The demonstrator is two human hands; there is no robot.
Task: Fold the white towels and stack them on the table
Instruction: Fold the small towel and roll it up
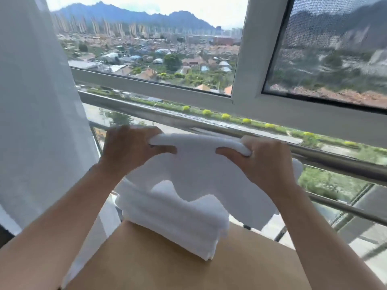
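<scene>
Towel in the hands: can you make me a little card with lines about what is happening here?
held towel: white, lifted up, hanging over the stack
left hand: grip pinches the towel's top edge at its left end
right hand: grip pinches the top edge at its right end
stack: folded white towels lying on the table
table: tan top, next to the window
behind: metal railing, white curtain on the left

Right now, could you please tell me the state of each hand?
Left hand: closed, gripping the left top edge of the white towel.
Right hand: closed, gripping the same towel's right top edge.
</scene>
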